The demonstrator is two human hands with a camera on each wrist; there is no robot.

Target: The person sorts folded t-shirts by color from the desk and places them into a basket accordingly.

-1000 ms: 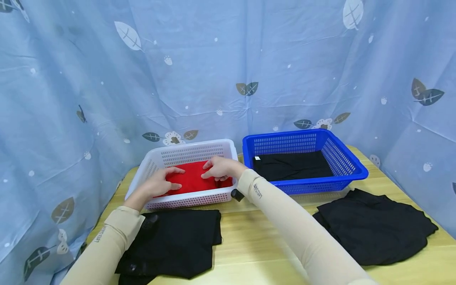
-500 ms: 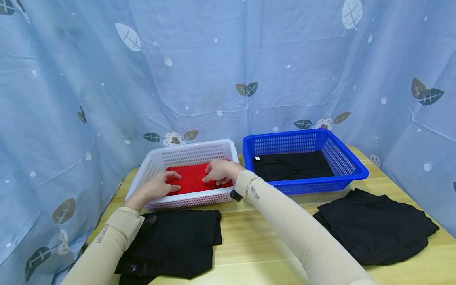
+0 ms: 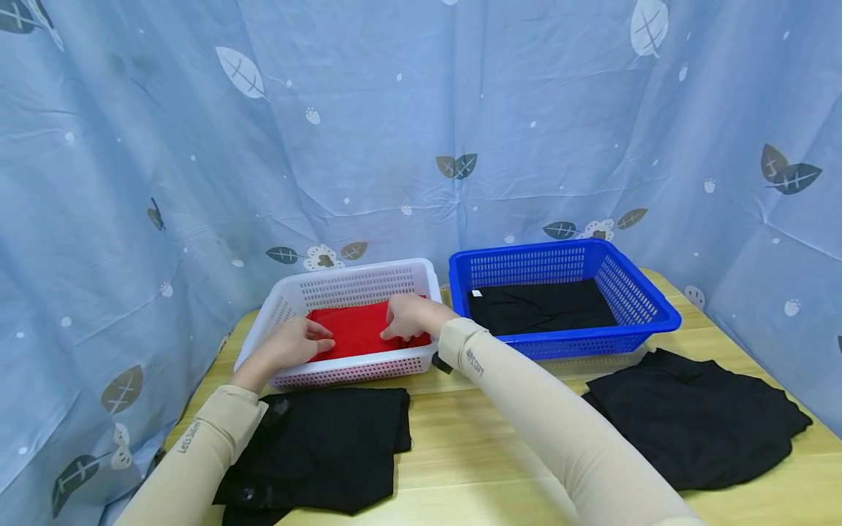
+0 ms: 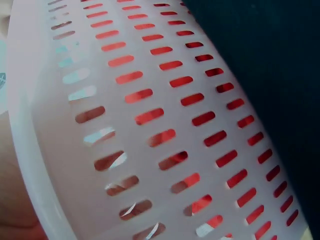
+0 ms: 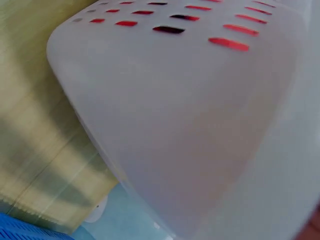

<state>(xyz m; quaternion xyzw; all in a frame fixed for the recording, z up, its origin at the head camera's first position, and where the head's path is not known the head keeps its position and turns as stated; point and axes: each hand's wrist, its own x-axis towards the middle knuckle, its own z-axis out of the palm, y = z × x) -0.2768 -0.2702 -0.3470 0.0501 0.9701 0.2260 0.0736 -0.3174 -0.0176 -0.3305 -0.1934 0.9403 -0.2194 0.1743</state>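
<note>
A piece of folded red cloth (image 3: 358, 326) lies in the white basket (image 3: 355, 274). At its left end my left hand (image 3: 287, 345) pinches the fabric, the thumb close to the bent fingers. My right hand (image 3: 413, 315) holds the right part of the cloth with curled fingers; the fingertips underneath are partly hidden. In the left wrist view, red fabric shows through the slots of the basket wall (image 4: 165, 105). The right wrist view is mostly filled by the basket's smooth outer wall (image 5: 150, 115), with more red behind its slots.
A blue basket (image 3: 566, 345) with folded black cloth (image 3: 539, 305) stands to the right. Black cloth (image 3: 329, 446) lies in front of the white basket, more black cloth (image 3: 697, 424) at the right, on a wooden table (image 3: 487, 453). A blue curtain (image 3: 395, 146) hangs behind.
Both hands have drawn slightly apart over the red cloth, left hand leftward, right hand rightward. Their thumbs and fingers have closed together. The baskets and black cloths stay put.
</note>
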